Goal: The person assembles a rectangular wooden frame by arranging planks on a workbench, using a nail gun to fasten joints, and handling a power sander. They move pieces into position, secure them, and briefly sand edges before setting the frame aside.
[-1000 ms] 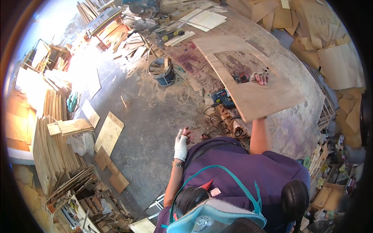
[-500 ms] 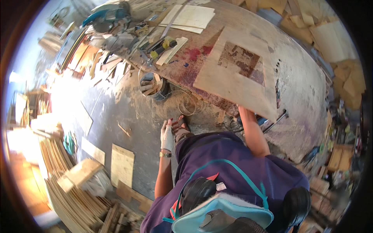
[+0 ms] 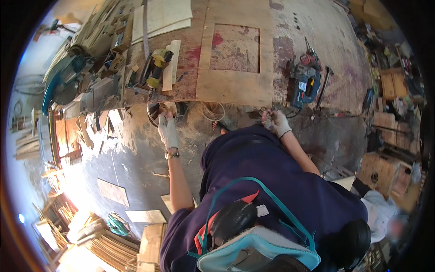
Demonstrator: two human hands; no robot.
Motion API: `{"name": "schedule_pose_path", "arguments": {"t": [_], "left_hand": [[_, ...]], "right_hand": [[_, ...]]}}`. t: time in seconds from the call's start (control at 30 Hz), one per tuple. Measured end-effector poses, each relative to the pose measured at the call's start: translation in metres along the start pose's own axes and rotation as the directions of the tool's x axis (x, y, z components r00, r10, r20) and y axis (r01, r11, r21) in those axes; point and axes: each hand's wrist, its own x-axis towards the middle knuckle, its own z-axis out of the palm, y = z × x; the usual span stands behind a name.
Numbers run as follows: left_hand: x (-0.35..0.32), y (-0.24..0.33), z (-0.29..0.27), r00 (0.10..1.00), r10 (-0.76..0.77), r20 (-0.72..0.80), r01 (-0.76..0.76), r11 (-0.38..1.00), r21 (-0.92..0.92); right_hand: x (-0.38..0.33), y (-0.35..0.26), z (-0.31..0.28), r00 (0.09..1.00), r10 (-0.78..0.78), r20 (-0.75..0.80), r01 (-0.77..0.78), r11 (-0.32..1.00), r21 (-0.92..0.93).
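"What are your fingers doing?"

"My left fingers (image 3: 166, 120) are bunched up and point away from me. In this view they are over the bucket (image 3: 182, 110), but I can't tell if they touch it. My right fingers (image 3: 267, 119) are curled, near the edge of the desk (image 3: 335, 36). I can't tell if either lot is pinching some small thing. Both hands have pale gloves on."

"Where is the wood with the hole?"

"That wood panel (image 3: 233, 84) lies flat on the desk, in front of me. Its near end is right by the desk's edge. No hand is touching it."

"What could go wrong?"

"If I bump that near end, I think the panel could slide. The blue saw (image 3: 301, 88) sits to its right, close to the edge too. If my right arm snags the dark cord by the saw, it might get tugged down."

"Count things for me!"

"One panel with one big hole. One blue saw and one red and black tool (image 3: 310, 60) just past it. To the left, one yellow tool (image 3: 156, 68) and two thin strips (image 3: 171, 65). Farther back, at least two pale boards (image 3: 167, 18). One bucket, below the desk's edge."
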Motion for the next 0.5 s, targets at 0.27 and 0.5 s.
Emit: {"name": "schedule_pose_path", "arguments": {"t": [0.27,0.5], "left_hand": [[0.126,-0.029,0.052,0.936,0.308,0.172,-0.340,0.659,0.671],[0.151,-0.002,0.092,0.992,0.090,0.086,-0.124,0.627,0.769]], "right_hand": [[-0.023,0.012,0.034,0.919,-0.279,-0.278,0.218,0.948,-0.230],[0.026,-0.017,0.008,0.976,-0.210,-0.063,0.195,0.962,-0.191]]}}
